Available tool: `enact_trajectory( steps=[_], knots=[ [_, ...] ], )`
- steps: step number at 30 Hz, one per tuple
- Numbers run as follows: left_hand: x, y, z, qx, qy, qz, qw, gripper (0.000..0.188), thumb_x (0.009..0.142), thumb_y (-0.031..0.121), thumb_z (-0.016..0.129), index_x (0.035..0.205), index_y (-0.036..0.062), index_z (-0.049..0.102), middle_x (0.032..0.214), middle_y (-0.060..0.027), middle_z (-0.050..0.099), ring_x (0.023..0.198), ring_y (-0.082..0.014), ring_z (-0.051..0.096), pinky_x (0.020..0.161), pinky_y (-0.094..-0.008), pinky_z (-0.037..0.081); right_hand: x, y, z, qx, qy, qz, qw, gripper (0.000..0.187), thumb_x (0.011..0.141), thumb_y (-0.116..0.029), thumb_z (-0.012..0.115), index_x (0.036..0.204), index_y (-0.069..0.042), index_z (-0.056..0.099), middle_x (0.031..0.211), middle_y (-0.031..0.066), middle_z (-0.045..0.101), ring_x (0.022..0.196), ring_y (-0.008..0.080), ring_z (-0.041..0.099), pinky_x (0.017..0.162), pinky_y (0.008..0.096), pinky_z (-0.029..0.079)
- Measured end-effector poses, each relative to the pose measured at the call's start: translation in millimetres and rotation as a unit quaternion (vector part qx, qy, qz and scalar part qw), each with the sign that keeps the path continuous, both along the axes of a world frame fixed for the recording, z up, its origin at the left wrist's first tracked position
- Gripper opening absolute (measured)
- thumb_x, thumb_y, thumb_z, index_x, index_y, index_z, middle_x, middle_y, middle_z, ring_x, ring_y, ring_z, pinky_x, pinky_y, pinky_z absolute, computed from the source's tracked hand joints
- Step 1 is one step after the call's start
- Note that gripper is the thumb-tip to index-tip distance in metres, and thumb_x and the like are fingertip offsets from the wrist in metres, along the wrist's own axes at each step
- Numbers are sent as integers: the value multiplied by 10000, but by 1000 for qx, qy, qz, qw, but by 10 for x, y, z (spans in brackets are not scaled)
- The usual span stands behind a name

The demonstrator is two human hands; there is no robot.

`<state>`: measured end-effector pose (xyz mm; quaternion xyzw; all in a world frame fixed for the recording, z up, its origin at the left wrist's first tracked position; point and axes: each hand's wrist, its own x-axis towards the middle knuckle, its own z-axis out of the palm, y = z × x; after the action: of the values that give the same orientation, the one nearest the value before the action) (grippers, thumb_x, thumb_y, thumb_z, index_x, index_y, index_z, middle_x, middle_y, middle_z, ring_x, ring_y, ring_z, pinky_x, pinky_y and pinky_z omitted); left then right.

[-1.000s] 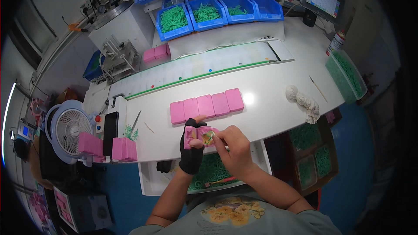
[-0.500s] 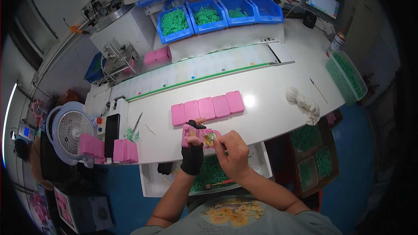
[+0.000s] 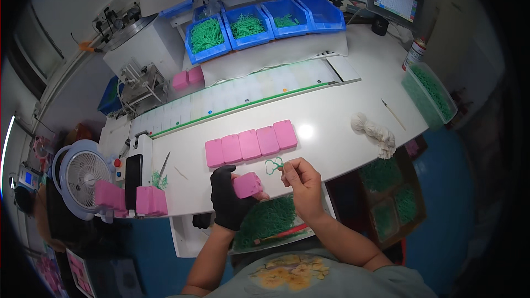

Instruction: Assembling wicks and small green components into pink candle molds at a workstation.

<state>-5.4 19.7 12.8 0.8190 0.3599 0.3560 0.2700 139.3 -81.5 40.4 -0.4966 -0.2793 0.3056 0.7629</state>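
My left hand (image 3: 225, 201), in a black fingerless glove, holds a pink mould (image 3: 247, 185) over the front edge of the table. The mould is closed up now, its inside hidden. Between the thumb and fingertips of my right hand (image 3: 303, 186) is a thin green looped piece (image 3: 273, 166), held just right of the mould and above the tabletop. Beyond both hands lie several pink blocks (image 3: 249, 144) side by side in a slanting row. Below them, an open drawer (image 3: 185, 243) holds many green pieces (image 3: 268, 218) and a red-handled brush (image 3: 284, 234).
Blue bins (image 3: 253, 28) with green pieces stand at the back. A knife (image 3: 165, 164) lies left, near stacked pink blocks (image 3: 150, 201) and a fan (image 3: 85, 171). At right are a bundled white cloth (image 3: 373, 134), a thin pointed tool (image 3: 393, 114) and a green-filled tub (image 3: 428, 96).
The mould, open with the green piece in it before, is now closed in my left hand. My right hand has drawn the green piece out and away to the right.
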Motion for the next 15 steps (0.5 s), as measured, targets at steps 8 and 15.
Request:
enact_trajectory(
  steps=[8,15],
  knots=[
    [31,-76,337,127,32,-61,990,867,505,520,878,1122,21,528,1139,-152,529,1104,-329,512,925,-431,445,30,-90,-54,-32,15,21,999,191,984,-169,551,918,1,609,749,-1,568,671,49,467,632,201,397],
    [111,-118,473,-9,-55,-131,990,726,599,387,882,1169,76,557,1187,-118,526,1081,-254,547,795,-352,505,-86,-134,-63,-55,10,47,997,195,994,-175,536,933,-4,607,765,-9,582,685,37,482,636,196,416]
  ],
)
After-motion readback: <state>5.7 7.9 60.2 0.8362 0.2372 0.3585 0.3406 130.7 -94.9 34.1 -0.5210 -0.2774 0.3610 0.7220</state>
